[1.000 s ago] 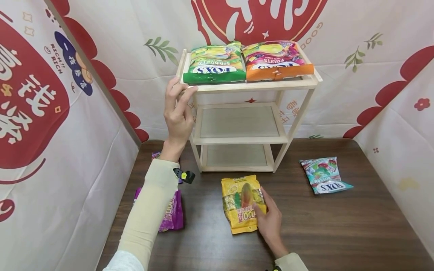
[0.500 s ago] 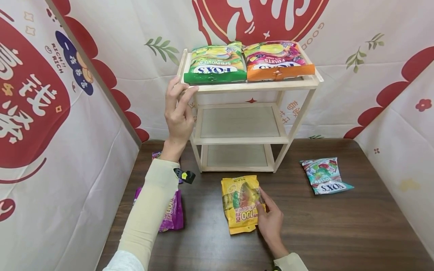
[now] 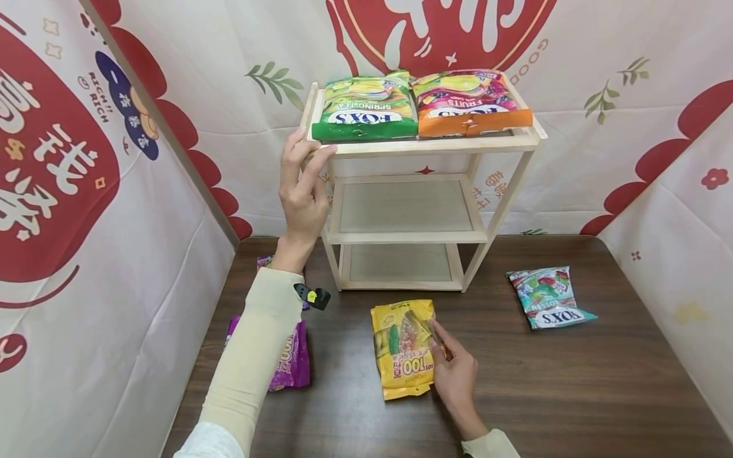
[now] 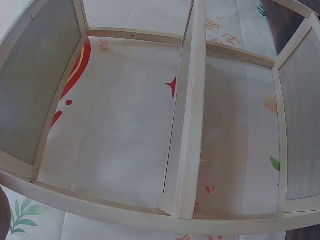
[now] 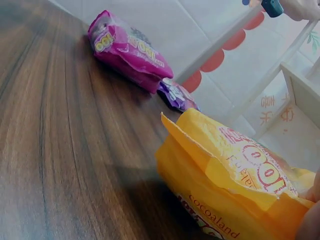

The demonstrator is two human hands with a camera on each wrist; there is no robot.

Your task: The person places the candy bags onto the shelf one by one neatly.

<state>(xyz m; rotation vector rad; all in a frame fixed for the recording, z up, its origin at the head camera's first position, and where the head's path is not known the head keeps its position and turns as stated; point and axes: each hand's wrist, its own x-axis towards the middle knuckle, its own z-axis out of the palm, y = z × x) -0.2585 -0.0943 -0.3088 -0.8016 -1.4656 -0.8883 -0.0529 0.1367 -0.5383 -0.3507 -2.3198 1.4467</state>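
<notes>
My left hand grips the front left corner of the top tier of a small wooden shelf. In the left wrist view the shelf frame fills most of the picture, and only a sliver of the hand shows at the lower left. On the table's near side, my right hand pinches the right edge of a yellow candy bag, thumb on top. The same yellow bag looks puffed up in the right wrist view, with fingertips at its right end.
A green candy bag and an orange-edged candy bag lie on the shelf's top tier. On the table are a teal candy bag at right and, at left, a magenta candy bag and a smaller purple packet.
The yellow bag has shifted slightly left and towards me, its surface creasing under my right fingers. My left hand keeps its hold on the shelf corner.
</notes>
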